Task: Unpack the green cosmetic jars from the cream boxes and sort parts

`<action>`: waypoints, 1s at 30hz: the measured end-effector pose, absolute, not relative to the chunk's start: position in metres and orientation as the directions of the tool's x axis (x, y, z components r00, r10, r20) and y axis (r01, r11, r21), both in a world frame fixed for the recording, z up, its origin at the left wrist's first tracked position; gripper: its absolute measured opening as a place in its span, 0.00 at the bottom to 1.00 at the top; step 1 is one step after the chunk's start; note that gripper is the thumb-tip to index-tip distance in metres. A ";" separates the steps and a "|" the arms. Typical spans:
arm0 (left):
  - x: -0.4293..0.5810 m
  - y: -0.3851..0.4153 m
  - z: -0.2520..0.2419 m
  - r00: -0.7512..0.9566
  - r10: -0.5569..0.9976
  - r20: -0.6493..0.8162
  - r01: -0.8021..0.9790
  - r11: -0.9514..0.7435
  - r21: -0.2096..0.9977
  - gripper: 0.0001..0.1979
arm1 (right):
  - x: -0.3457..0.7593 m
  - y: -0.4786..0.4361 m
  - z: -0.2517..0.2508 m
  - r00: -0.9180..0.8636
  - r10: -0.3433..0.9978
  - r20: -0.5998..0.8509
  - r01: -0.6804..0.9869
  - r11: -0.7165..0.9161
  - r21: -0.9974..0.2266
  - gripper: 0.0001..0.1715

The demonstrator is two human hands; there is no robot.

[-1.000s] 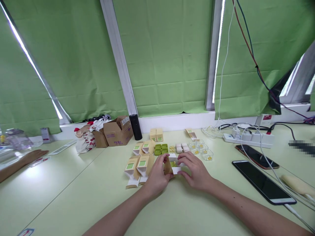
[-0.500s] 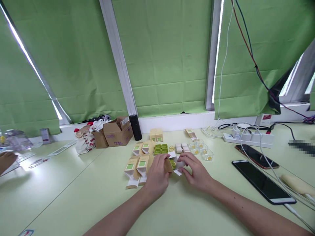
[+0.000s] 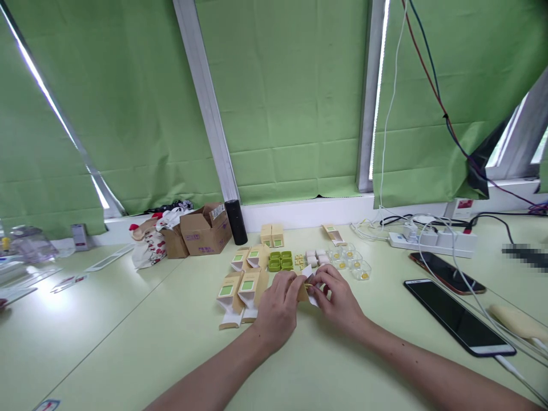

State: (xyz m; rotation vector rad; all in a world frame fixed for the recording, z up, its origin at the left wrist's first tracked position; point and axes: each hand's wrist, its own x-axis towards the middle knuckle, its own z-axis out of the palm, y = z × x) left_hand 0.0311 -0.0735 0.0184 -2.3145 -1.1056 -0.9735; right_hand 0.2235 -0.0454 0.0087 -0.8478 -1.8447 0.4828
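Note:
Between my two hands is a small kraft cardboard box [image 3: 303, 294] with white inner flaps. My left hand [image 3: 277, 313] is closed around its left side. The thumb and fingers of my right hand [image 3: 339, 297] pinch at the white flap [image 3: 314, 298] on its open end. A bit of yellow-green shows in the opening; most of it is hidden. Left of my left hand stand several similar boxes [image 3: 226, 291] with green labels and open flaps. Just beyond my hands lie green square cups [image 3: 280, 261], tiny yellow squares [image 3: 299, 261], pale pink-white blocks [image 3: 317, 257] and clear plastic cups [image 3: 350, 258].
Closed kraft boxes [image 3: 272, 235] and a flattened open one [image 3: 333, 234] lie farther back. A brown carton [image 3: 205, 231] and black cylinder [image 3: 236, 222] stand back left. Two phones [image 3: 458, 314], charging cables and a power strip [image 3: 432, 242] occupy the right.
My right hand's fingers have closed in on the box's open end. The box has turned, and the green piece inside is now mostly covered. Another person's hand at far left has drawn back.

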 end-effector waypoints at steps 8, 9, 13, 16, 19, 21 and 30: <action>0.029 -0.072 0.022 0.399 0.497 0.771 0.813 -0.581 -0.046 0.28 | 0.228 -0.043 0.010 -0.161 0.775 0.612 0.117 0.630 -0.767 0.10; 0.029 -0.072 0.022 0.396 0.499 0.771 0.814 -0.579 -0.043 0.29 | 0.228 -0.042 0.010 -0.153 0.790 0.594 0.093 0.610 -0.787 0.11; 0.028 -0.071 0.021 0.385 0.518 0.764 0.813 -0.581 -0.015 0.30 | 0.229 -0.040 0.009 -0.138 0.846 0.515 0.013 0.522 -0.853 0.15; 0.027 -0.070 0.019 0.375 0.518 0.769 0.819 -0.574 -0.013 0.31 | 0.230 -0.040 0.009 -0.133 0.871 0.472 -0.060 0.468 -0.882 0.19; 0.026 -0.068 0.018 0.368 0.519 0.771 0.830 -0.557 -0.021 0.31 | 0.233 -0.041 0.012 -0.121 0.896 0.428 -0.123 0.414 -0.902 0.21; 0.026 -0.067 0.017 0.367 0.521 0.771 0.837 -0.547 -0.029 0.32 | 0.234 -0.043 0.015 -0.121 0.908 0.402 -0.148 0.383 -0.912 0.22; 0.026 -0.065 0.015 0.470 0.480 0.741 0.819 -0.550 -0.163 0.29 | 0.228 -0.046 0.019 -0.487 0.849 0.205 -0.269 0.077 -0.960 0.27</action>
